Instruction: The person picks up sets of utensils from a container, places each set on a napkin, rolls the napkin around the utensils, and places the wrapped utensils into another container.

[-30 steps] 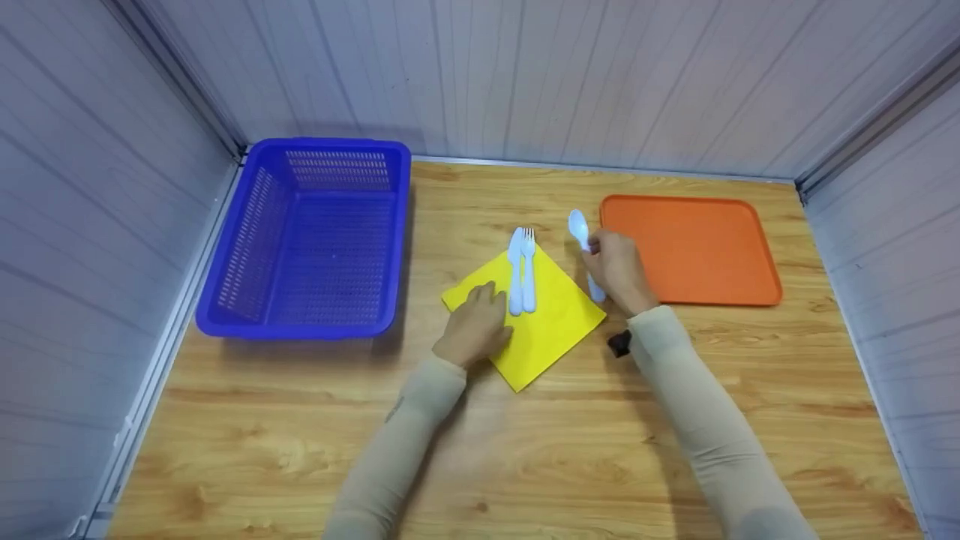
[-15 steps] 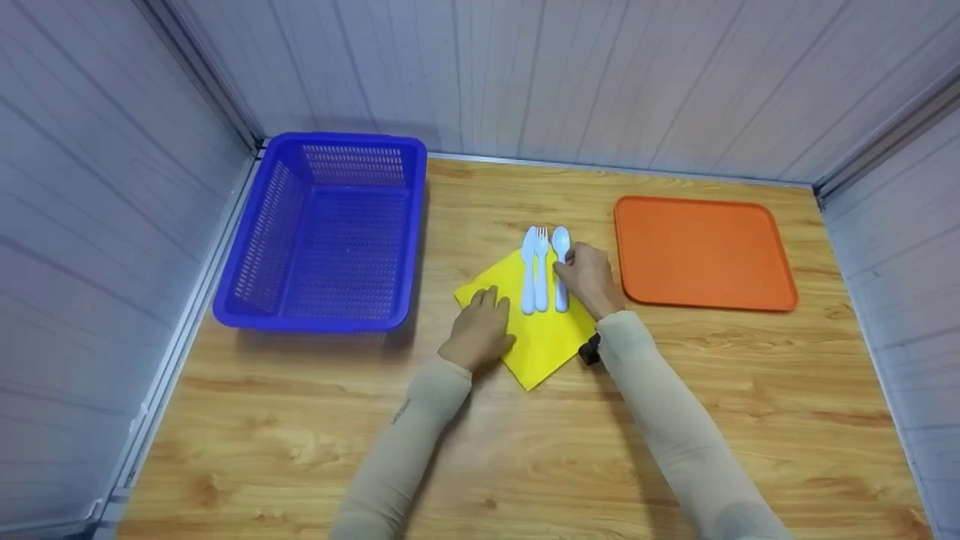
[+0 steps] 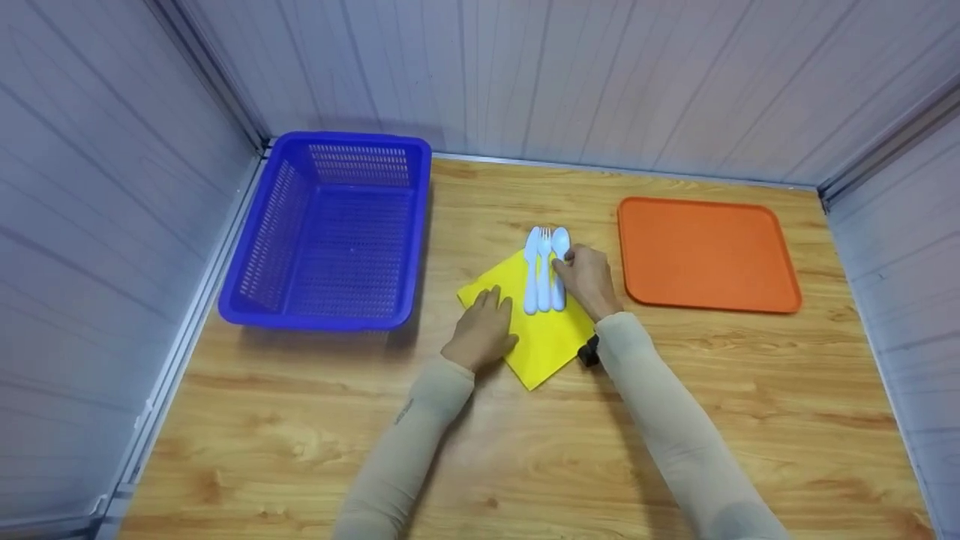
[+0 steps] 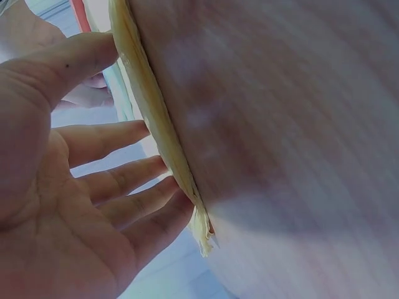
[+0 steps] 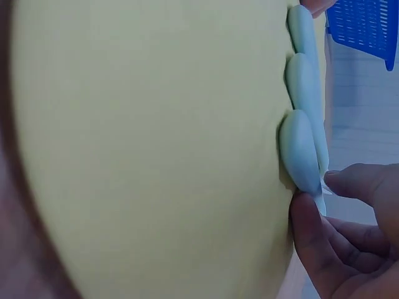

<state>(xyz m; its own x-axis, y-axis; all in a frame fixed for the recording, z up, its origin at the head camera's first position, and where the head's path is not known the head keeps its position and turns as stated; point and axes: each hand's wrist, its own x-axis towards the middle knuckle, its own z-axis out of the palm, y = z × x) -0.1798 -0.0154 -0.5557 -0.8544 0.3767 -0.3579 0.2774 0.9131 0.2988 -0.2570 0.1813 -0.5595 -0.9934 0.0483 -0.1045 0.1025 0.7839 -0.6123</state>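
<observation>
A folded yellow napkin (image 3: 537, 346) lies with one corner toward the person. On it, side by side, are a pale blue knife (image 3: 531, 281), fork (image 3: 544, 281) and spoon (image 3: 560, 240), their heads reaching past its far edge. My right hand (image 3: 589, 281) pinches the spoon's handle between thumb and fingers. In the right wrist view the spoon's handle end (image 5: 299, 149) rests on the napkin beside the other two. My left hand (image 3: 481, 330) rests on the napkin's left part, fingers extended; the left wrist view shows its fingertips touching the napkin's edge (image 4: 156, 112).
A blue plastic basket (image 3: 411, 285) with slotted walls stands at the left on the wood-patterned table (image 3: 525, 465). An orange tray (image 3: 709, 255) lies at the right. Pale panels (image 3: 570, 82) enclose the back and sides.
My right hand has brought the spoon left from beside the tray onto the napkin, up against the fork. My left hand has stayed on the napkin. The head view has shifted slightly.
</observation>
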